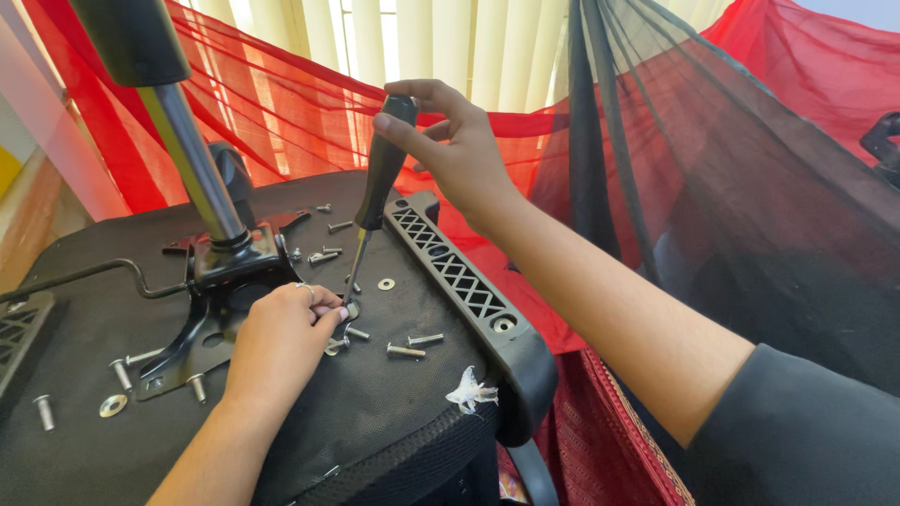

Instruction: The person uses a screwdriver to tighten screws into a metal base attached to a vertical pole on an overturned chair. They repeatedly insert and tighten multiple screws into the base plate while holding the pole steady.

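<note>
An upturned black chair seat (394,412) fills the near left of the view, its underside facing up. A black metal mounting plate (202,328) with a chrome gas-lift column (192,159) is seated on it at the left, and a black lattice armrest bracket (459,276) runs along the right edge. Red netting (281,103) and dark netting (750,206) hang at the far side and to the right.

A black-handled screwdriver (380,187) is held near its top by the right hand (450,145), with the fingers closed round the handle. Its tip is set down at the right edge of the plate, where a screw is steadied by the pinched fingers of the left hand (281,342); the screw itself is mostly hidden by them.

The step would be done best with the shaft kept in line with the screw and pressure applied straight down, so that the tip is not cammed out; at present the driver leans slightly to the right.

Loose screws (405,350) and a washer (386,283) are scattered just right of the tip, and further ones (120,372) lie at the near left. A scrap of white fluff (469,392) lies near the seat's near right edge, over which small parts could be rolled. Free room is left above the seat between column and bracket.
</note>
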